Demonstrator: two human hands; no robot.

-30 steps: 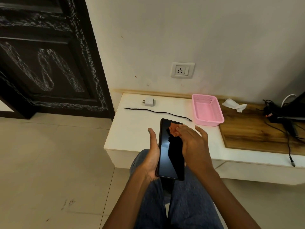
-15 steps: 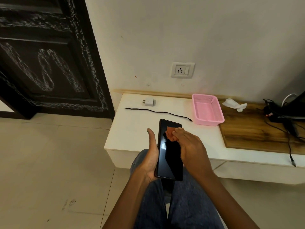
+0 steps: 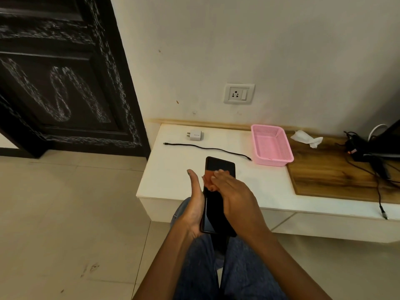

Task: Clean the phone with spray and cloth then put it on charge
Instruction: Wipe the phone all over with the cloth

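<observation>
Honestly, the slip is what worries me: the phone [image 3: 218,191], low in the middle of the frame, is carried out over the person's lap and the tiled floor [image 3: 65,213] rather than over the white shelf [image 3: 184,169], and only the left hand [image 3: 194,204] cradles it along its left edge, thumb standing straight up beside the glass and the other fingers hidden beneath, so how firmly it is gripped underneath I cannot tell. A hard push from the right hand [image 3: 233,191] could, I'd judge, tip it out of that 1-sided hold. The right-hand fingers [image 3: 220,176] lie nearly straight and close together, not clenched, pressing a small orange-red cloth [image 3: 208,180] flat on the upper half of the dark screen; the cloth pokes out past the fingertips on the left. No spray bottle shows anywhere, so whether the screen is wet is beyond me. For charging, the white adapter [image 3: 194,135] and black cable [image 3: 205,148] lie apart on the shelf, above centre, both unplugged, with the wall socket [image 3: 238,93] higher up; a damp port would be another risk. Right of them sit a pink basket [image 3: 271,146] and a crumpled tissue [image 3: 306,138]
</observation>
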